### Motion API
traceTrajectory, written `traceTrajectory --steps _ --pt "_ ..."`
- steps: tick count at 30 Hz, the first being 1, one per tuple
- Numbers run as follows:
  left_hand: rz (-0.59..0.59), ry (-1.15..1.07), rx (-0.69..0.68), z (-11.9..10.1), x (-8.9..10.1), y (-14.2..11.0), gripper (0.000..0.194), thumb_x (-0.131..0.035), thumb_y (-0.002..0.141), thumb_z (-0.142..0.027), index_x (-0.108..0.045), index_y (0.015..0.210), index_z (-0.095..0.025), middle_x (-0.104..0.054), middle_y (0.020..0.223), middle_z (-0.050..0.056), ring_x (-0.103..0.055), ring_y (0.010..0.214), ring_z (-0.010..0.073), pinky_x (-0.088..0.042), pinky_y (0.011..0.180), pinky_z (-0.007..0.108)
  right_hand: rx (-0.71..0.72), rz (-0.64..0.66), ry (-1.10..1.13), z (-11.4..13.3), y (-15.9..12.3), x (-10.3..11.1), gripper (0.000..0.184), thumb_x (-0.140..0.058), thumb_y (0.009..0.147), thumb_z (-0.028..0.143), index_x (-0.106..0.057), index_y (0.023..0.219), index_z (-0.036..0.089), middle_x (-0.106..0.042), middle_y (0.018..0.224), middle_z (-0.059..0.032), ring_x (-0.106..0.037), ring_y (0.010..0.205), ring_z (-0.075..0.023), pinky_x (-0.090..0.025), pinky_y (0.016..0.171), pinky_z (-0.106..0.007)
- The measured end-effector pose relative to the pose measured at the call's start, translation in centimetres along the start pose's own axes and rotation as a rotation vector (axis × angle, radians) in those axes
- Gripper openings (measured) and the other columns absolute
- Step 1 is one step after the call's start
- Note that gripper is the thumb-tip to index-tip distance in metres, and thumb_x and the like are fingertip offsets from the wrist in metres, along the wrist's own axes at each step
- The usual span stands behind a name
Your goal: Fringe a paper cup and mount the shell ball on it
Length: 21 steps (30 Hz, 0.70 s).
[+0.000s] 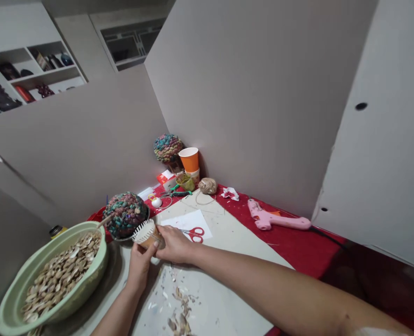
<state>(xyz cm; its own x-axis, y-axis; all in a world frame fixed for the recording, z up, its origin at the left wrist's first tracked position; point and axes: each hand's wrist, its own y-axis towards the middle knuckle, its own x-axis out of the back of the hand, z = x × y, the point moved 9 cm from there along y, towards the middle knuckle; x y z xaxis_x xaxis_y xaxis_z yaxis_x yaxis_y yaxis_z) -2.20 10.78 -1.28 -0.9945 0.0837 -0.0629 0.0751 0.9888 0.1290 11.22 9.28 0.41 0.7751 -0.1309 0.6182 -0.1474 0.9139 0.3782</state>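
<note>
Between both hands is a paper cup [154, 239] whose white rim is cut into a fringe of narrow strips, some bent outward. My left hand [141, 261] is closed on its near side, with the thumb against the wall. My right hand [174, 243] wraps around the right side of the same cup. Just beyond the right hand, red-handled scissors [196, 234] lie on a white sheet of paper [202, 219]. A ball covered in multicoloured pieces [125, 212] rests in a dish directly behind the cup.
A green basin [104, 259] of shells [60, 275] stands left; loose shells [182, 317] lie on the board [235, 280]. A pink glue gun [277, 220] with a cord lies right. Twine [208, 185], pliers [177, 192], an orange cup [189, 160] and another ball [168, 147] stand near the walls.
</note>
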Motion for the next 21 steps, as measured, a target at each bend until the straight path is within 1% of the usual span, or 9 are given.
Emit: traceTrajectory --steps 3,6,11,15,18,21 --pt "0.007 0.006 -0.013 -0.3 -0.3 -0.3 0.059 -0.091 0.060 -0.036 -0.070 0.111 -0.015 -0.076 0.113 0.012 -0.066 0.113 0.0312 -0.045 0.105 0.043 0.008 0.002 0.004 0.1 -0.2 0.0 0.053 -0.069 0.073 0.035 -0.058 0.121 0.017 -0.069 0.112 -0.0119 -0.064 0.103 -0.0302 -0.047 0.086 -0.035" --pt "0.038 0.013 -0.016 -0.4 -0.8 -0.7 0.059 -0.090 0.059 -0.035 -0.070 0.111 -0.014 -0.077 0.113 0.014 -0.067 0.112 0.0320 -0.046 0.103 0.042 -0.001 0.007 -0.009 0.1 -0.3 0.0 0.053 -0.067 0.072 0.028 -0.057 0.124 0.017 -0.069 0.112 -0.0114 -0.063 0.103 -0.0296 -0.046 0.087 -0.035" --pt "0.061 0.037 -0.018 -0.8 -1.5 -1.1 0.057 -0.091 0.057 -0.029 -0.071 0.108 -0.012 -0.077 0.111 0.014 -0.069 0.105 0.0315 -0.049 0.098 0.040 0.002 0.034 -0.058 0.4 -0.5 -0.5 0.052 -0.066 0.070 0.023 -0.059 0.121 0.016 -0.069 0.109 -0.0120 -0.062 0.103 -0.0304 -0.045 0.089 -0.036" --pt "0.022 0.054 -0.023 -1.0 -1.2 -1.2 0.053 -0.091 0.056 -0.027 -0.073 0.104 -0.012 -0.078 0.106 0.013 -0.069 0.102 0.0311 -0.049 0.096 0.040 0.009 0.056 -0.089 0.6 -0.6 -0.7 0.053 -0.065 0.070 0.022 -0.058 0.122 0.016 -0.068 0.110 -0.0125 -0.061 0.104 -0.0303 -0.044 0.089 -0.037" --pt "-0.022 0.064 -0.031 -1.0 -0.8 -1.2 0.052 -0.091 0.055 -0.028 -0.073 0.101 -0.013 -0.079 0.103 0.012 -0.069 0.102 0.0304 -0.049 0.096 0.039 0.013 0.068 -0.103 0.9 -0.7 -0.4 0.052 -0.066 0.071 0.022 -0.058 0.122 0.015 -0.067 0.111 -0.0134 -0.060 0.104 -0.0303 -0.044 0.090 -0.038" --pt "-0.055 0.070 -0.035 -0.8 -0.3 -1.0 0.053 -0.090 0.056 -0.030 -0.071 0.102 -0.013 -0.079 0.105 0.012 -0.070 0.100 0.0298 -0.050 0.094 0.040 0.027 0.079 -0.118 1.1 -0.8 0.1 0.055 -0.066 0.072 0.020 -0.057 0.125 0.014 -0.066 0.118 -0.0141 -0.058 0.112 -0.0305 -0.042 0.096 -0.039"
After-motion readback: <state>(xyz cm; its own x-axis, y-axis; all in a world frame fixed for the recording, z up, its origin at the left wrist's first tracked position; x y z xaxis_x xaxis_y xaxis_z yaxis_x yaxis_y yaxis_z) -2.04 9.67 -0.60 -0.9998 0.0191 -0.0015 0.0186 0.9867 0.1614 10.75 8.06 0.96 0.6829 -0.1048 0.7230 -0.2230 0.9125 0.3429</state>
